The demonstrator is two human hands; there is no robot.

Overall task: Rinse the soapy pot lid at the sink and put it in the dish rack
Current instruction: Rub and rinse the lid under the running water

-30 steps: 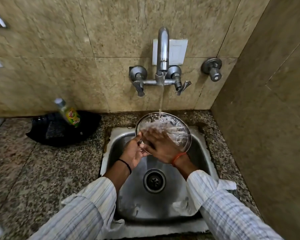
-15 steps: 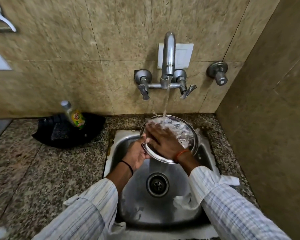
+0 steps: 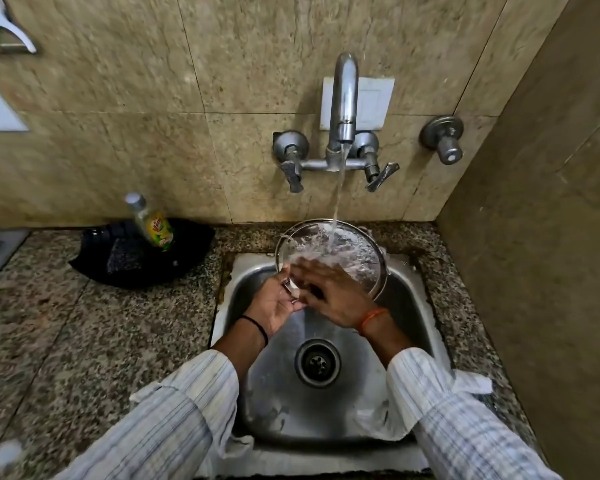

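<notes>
A round glass pot lid [image 3: 357,252] with a steel rim is tilted under the running tap [image 3: 343,109], over the back of the steel sink [image 3: 413,306]. Water splashes across its face. My left hand [image 3: 274,303] grips the lid at its lower left edge, fingers curled round the rim. My right hand [image 3: 329,289] lies flat on the lid's face with fingers spread, rubbing it in the stream. No dish rack is in view.
A dish soap bottle [image 3: 151,223] leans in a black tray [image 3: 187,251] on the granite counter [image 3: 84,341] left of the sink. The sink drain [image 3: 317,363] sits below my hands. A tiled side wall [image 3: 534,271] closes the right.
My right hand has slid across the lid's face toward the left while the lid stays under the stream. The camera has tilted slightly, shifting the scene lower in view.
</notes>
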